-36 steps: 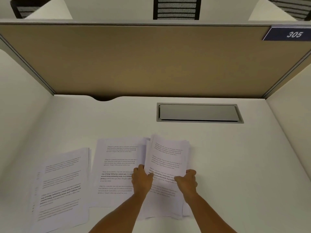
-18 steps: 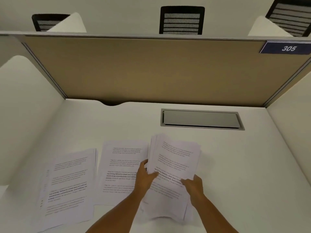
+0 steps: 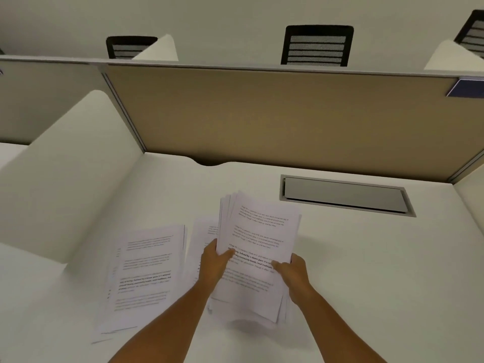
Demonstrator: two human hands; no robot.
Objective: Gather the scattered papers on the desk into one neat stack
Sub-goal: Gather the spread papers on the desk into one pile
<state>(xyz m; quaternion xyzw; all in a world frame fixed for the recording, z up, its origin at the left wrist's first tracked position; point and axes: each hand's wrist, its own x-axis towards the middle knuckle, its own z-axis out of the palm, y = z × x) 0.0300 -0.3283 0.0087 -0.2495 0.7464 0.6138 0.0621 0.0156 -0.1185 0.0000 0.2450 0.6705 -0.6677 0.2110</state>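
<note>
A thick bundle of printed white papers (image 3: 258, 231) is held above the white desk (image 3: 366, 271), tilted with its far end raised and its sheets slightly fanned. My left hand (image 3: 214, 264) grips the bundle's left edge, thumb on top. My right hand (image 3: 292, 272) grips its right edge. A second sheet or small pile (image 3: 201, 237) lies flat on the desk, mostly hidden under the bundle and my left hand. A third loose pile (image 3: 145, 273) lies flat further left, with uneven edges.
A grey cable hatch (image 3: 345, 195) is set into the desk at the back right. A tan partition (image 3: 275, 116) closes the back, and white side dividers (image 3: 68, 179) flank the desk. Black chairs (image 3: 318, 45) stand beyond the partition.
Both hands have lifted the right bundle off the desk and tilted it up. The view has swung upward and to the left.
</note>
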